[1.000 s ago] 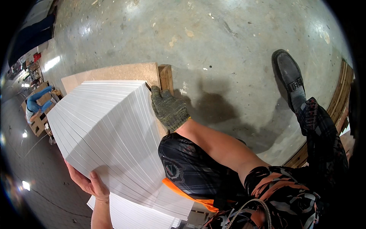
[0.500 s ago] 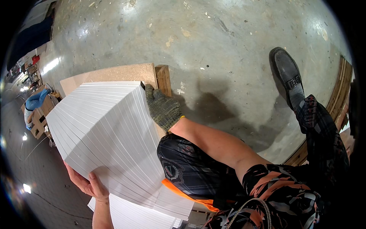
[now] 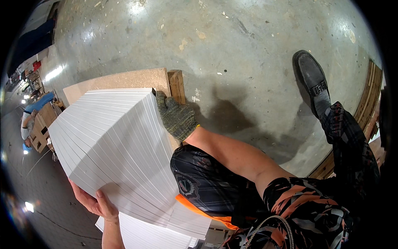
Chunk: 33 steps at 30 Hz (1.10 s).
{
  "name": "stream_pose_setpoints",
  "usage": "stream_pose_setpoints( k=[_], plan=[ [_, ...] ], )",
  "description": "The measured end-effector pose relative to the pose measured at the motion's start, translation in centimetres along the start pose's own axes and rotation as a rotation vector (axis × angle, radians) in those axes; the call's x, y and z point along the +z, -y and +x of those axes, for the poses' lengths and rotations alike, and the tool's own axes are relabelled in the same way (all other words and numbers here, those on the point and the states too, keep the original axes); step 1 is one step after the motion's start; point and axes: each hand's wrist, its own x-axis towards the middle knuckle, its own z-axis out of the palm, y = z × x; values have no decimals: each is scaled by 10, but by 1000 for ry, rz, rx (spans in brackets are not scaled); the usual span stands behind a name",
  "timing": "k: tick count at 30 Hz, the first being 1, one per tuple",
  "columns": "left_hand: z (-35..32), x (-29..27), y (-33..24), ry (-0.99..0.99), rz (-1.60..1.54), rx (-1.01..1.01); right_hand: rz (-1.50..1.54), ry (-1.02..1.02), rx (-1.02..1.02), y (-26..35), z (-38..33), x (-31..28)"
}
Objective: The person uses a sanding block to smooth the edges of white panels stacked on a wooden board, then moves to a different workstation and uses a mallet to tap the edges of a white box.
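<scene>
Concrete floor leaves a way through from twelve to one o'clock, while a black shoe stands at two, a bent knee blocks six, stacked white panels fill nine and chipboard juts at ten.

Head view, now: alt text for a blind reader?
An ungloved left hand and grey-green-gloved right hand touch the left and right edges of a stack of flat white panels on a tan particleboard sheet. A black shoe rests on grey concrete.

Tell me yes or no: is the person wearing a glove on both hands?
No, only the right hand wears a knitted glove; the left hand, at the white stack, is bare.
</scene>
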Motion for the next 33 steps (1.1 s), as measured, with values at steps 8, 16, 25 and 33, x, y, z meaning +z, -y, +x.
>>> stream_pose_setpoints(
  k=[8,16,25,33],
  plan=[
    [-1,-1,-1,-10,17,-30,11,17,25,2,1,-1],
    [-1,0,-3,-24,46,-55,29,24,-12,0,1,-1],
    [-2,-1,-1,-15,67,-64,133,143,14,-4,6,-8],
    [0,4,-7,-23,-36,-31,-60,239,42,3,19,-45]
  ],
)
